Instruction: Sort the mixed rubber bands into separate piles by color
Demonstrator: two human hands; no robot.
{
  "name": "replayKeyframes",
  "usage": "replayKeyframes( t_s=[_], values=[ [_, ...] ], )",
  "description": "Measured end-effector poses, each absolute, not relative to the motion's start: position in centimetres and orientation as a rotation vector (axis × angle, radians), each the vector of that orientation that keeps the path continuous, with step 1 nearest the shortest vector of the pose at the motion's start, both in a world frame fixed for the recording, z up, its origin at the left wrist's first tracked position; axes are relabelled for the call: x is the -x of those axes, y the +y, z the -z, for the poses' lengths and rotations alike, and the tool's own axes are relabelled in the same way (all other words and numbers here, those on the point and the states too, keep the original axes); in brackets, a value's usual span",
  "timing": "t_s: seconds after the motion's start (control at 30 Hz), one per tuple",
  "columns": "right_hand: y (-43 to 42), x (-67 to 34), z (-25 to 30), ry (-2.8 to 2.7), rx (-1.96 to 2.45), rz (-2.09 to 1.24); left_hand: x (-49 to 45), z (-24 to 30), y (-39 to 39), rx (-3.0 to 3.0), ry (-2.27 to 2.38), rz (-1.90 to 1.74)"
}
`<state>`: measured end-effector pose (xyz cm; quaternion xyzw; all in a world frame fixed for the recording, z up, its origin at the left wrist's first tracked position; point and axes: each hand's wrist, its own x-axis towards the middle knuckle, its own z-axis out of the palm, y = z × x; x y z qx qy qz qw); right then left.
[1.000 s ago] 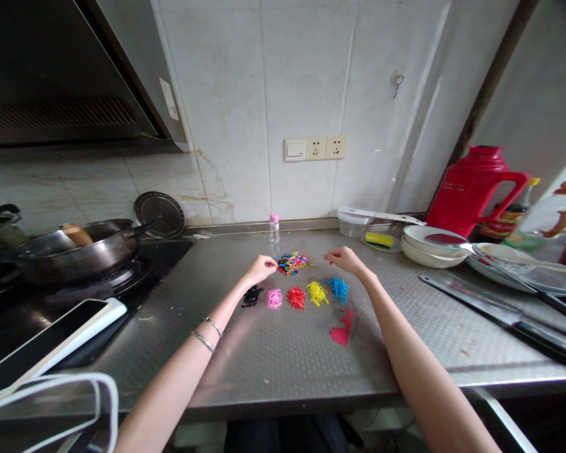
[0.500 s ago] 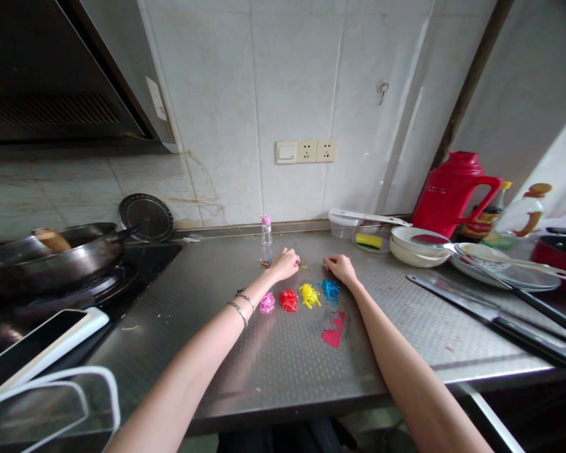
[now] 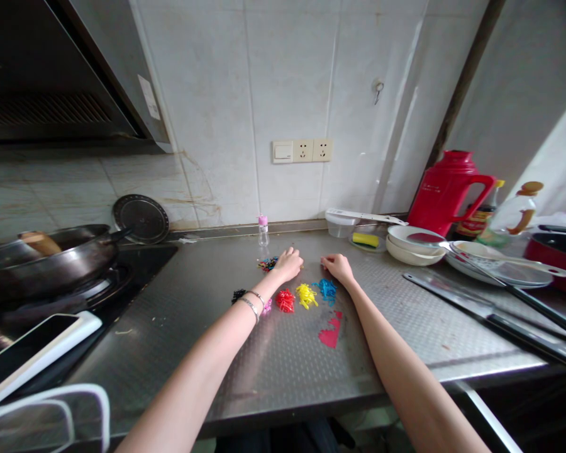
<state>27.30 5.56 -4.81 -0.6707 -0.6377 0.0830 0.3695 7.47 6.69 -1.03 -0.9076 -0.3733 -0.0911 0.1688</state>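
Observation:
A mixed pile of coloured rubber bands (image 3: pixel 267 263) lies on the steel counter (image 3: pixel 283 352). My left hand (image 3: pixel 288 263) rests on that pile, fingers curled down into it. My right hand (image 3: pixel 337 267) sits just to the right, fingers bent against the counter beside the blue pile (image 3: pixel 327 289). In front lie sorted piles: black (image 3: pixel 238 294), pink (image 3: pixel 267 306) partly behind my wrist, red (image 3: pixel 285 300), yellow (image 3: pixel 305 294). A red scrap in clear plastic (image 3: pixel 331 331) lies nearer me.
A small pink-capped bottle (image 3: pixel 263 230) stands behind the piles. A wok (image 3: pixel 47 255) sits on the stove at left, a phone (image 3: pixel 28 352) in front of it. A red thermos (image 3: pixel 446 192), bowls (image 3: pixel 415 245), a sponge (image 3: pixel 365 240) and knives (image 3: pixel 490 314) fill the right.
My left hand has moved right from the pile's left edge onto the mixed pile and covers most of it. My right hand has dropped closer to the counter. The camera shifted slightly right.

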Motion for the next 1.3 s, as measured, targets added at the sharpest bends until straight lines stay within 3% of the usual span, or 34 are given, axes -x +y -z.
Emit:
replayKeyframes(
  t_s=[0.37,0.8,1.13,1.3],
  values=[
    [5.5,-27.1,4.6,-1.629,1.75,-0.216,-7.2,0.9,7.1,2.672,-1.206,0.486],
    [5.4,-26.9,4.3,-1.626,1.821,-0.2,-4.6,-1.4,4.8,3.435,-1.088,0.488],
    [5.3,-26.9,4.3,-1.632,1.802,-0.206,-4.0,-0.6,3.6,3.475,-1.118,0.517],
    [5.3,-27.0,4.3,-1.629,1.799,-0.227,-2.0,-1.3,3.4,3.421,-1.213,0.706]
  ],
)
